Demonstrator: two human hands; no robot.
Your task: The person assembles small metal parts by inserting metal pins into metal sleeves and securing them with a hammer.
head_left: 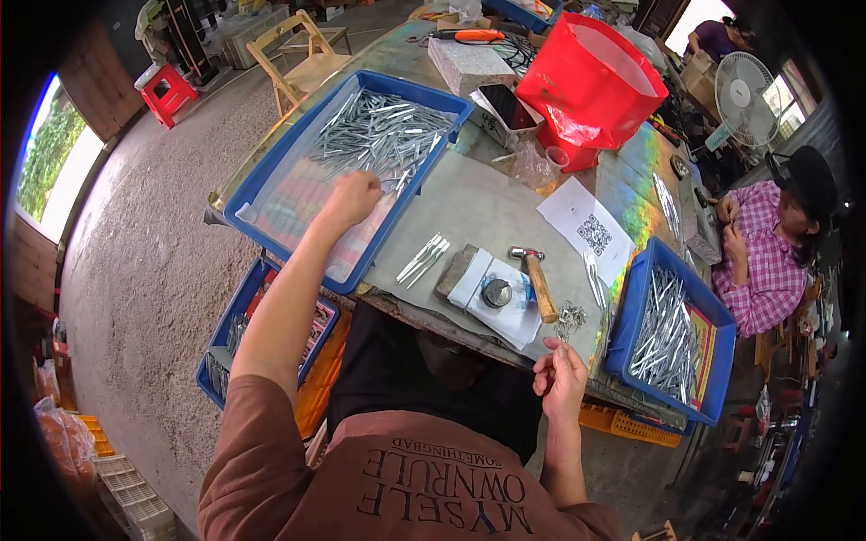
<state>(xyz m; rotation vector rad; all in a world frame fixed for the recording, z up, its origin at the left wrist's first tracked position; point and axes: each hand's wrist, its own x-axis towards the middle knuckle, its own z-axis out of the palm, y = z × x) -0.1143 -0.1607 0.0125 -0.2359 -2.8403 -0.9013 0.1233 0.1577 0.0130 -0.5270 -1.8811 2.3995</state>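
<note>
My left hand point(354, 197) is over the blue tray point(263, 177), its fingers curled by a heap of slim silver metal pieces point(383, 131). Whatever its fingertips hold is hidden. At the table's near edge, my right hand point(563, 377) has thumb and fingers pinched together beside a small pile of tiny metal parts point(569, 317). I cannot make out what is in that pinch. Between my hands lie a short row of the slim pieces point(422, 260), a round metal block point(497, 291) on a white-wrapped base point(469, 280), and a wooden-handled hammer point(539, 284).
A second blue tray point(639, 311) of slim metal pieces stands at the right. Farther back are a red bag point(586, 81), a phone point(507, 107) on a box, and a printed sheet point(586, 230). A person in a checked shirt point(762, 257) works at right, near a fan point(745, 97).
</note>
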